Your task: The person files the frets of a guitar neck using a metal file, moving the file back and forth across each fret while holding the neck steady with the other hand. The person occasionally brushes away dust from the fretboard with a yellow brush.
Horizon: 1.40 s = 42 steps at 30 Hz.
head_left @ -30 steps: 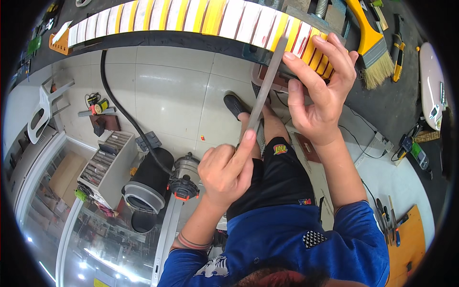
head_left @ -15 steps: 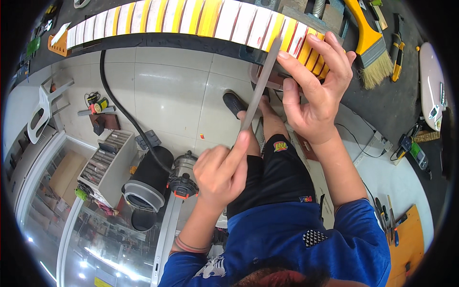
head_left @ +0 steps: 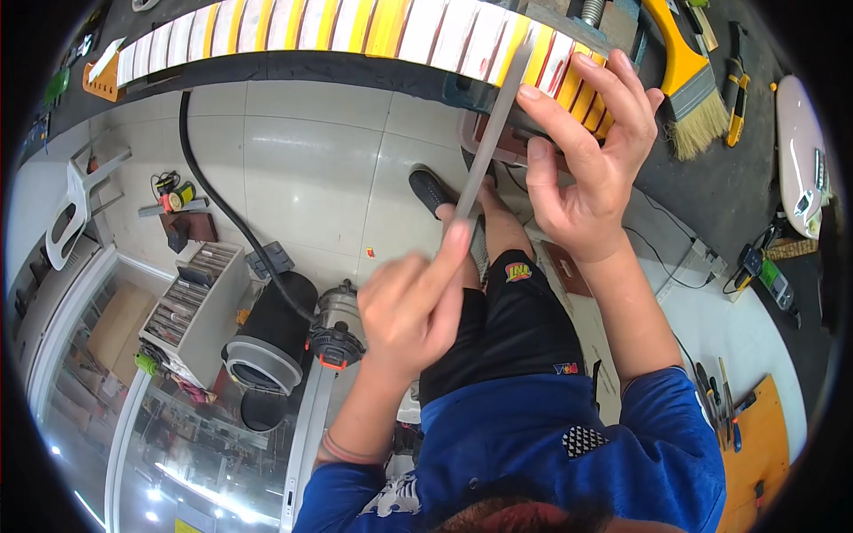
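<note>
A slim grey flat file point(head_left: 491, 147) lies with its far end over the striped face of a long neck point(head_left: 391, 27), toward the neck's right-hand end. By its closing bar spacing and the holed orange headstock point(head_left: 102, 82) at the far left, this looks like a guitar neck, its face banded in white and yellow with thin dark lines between. The file's long axis slants up and slightly right, away from the person's body. It crosses the neck's near edge steeply, running roughly along the bands rather than along the neck.

The left hand point(head_left: 409, 306) is closed on the file's near end, index finger stretched along the shaft and the other fingers curled under; the hand is somewhat blurred. From this grip, the file points forward and right to the neck. The right hand point(head_left: 591, 160) is nearer to the working end: its index fingertip is against or just beside the file, its other fingers reach over the neck's right end, and its thumb stands apart below. It is spread and not wrapped around anything; how firmly the fingers press, I cannot tell.

Behind the right end of the neck is a metal screw point(head_left: 593, 11). Right of it, a yellow-handled paintbrush point(head_left: 686, 75) lies on the dark bench point(head_left: 755, 178), with a yellow-and-black hand tool point(head_left: 737, 102) beyond. Below, a black hose point(head_left: 204, 178) curves over the tiled floor point(head_left: 311, 160) to a black cylinder point(head_left: 283, 311).
</note>
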### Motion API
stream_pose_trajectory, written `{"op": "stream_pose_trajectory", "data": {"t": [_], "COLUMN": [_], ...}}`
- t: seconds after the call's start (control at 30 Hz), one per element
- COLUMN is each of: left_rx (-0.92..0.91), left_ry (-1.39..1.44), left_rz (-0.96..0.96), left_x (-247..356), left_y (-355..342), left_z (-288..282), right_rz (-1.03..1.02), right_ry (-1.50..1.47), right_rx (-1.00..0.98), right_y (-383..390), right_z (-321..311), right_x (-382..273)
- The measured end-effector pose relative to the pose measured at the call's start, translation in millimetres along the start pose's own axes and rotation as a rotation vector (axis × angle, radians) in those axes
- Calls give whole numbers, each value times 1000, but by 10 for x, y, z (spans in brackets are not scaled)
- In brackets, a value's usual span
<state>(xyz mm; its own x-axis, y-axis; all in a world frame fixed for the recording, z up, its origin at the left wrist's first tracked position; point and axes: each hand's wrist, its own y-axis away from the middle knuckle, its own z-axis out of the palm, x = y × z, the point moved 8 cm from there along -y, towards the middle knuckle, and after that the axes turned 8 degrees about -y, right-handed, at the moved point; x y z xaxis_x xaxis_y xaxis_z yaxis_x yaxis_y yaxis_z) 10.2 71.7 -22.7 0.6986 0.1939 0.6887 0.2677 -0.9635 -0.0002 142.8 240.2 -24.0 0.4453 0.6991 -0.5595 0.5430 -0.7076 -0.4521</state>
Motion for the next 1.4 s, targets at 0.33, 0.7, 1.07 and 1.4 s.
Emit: {"op": "stream_pose_trajectory", "data": {"t": [0.33,0.7,1.07,1.4], "left_rx": [93,89,139,13], "left_ry": [17,-45,-113,-19], "left_rz": [44,140,68,70], "left_x": [-71,-52,74,-37], "left_y": [88,361,-290,111], "left_z": [38,-24,59,46], "right_rz": [-33,-25,-4,-66], "right_ry": [-49,-43,-13,21], "right_rx": [61,50,27,22], "right_y": [18,20,20,19], "right_z": [21,11,24,15], "right_x": [30,29,17,38]}}
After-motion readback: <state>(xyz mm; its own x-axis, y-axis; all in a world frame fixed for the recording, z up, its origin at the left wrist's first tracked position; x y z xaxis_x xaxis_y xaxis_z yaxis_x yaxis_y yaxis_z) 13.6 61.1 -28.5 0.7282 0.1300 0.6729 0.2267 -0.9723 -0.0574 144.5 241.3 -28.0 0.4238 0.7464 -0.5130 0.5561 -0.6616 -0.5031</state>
